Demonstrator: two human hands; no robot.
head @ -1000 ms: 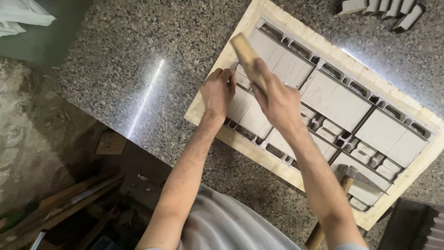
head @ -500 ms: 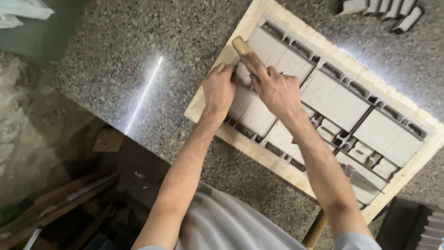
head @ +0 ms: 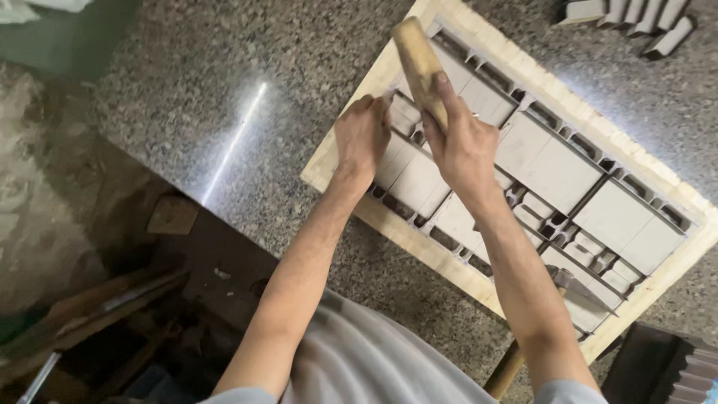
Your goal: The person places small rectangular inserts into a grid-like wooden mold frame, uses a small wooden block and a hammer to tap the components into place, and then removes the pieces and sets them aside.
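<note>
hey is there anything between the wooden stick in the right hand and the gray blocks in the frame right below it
Nothing visible does. The right hand grips the wooden stick over the gray blocks in the wooden frame. The left hand rests on the blocks just beside it, not under it.

A speckled grey granite countertop [head: 224, 90] spreads out to the left of the hands, catching a bright streak of light. Far up and to the right of them lies a row of small grey blocks [head: 628, 19]. Below the arms, a hammer [head: 568, 288] rests at the counter edge, with wooden scraps [head: 90, 314] on the floor lower left.
</note>
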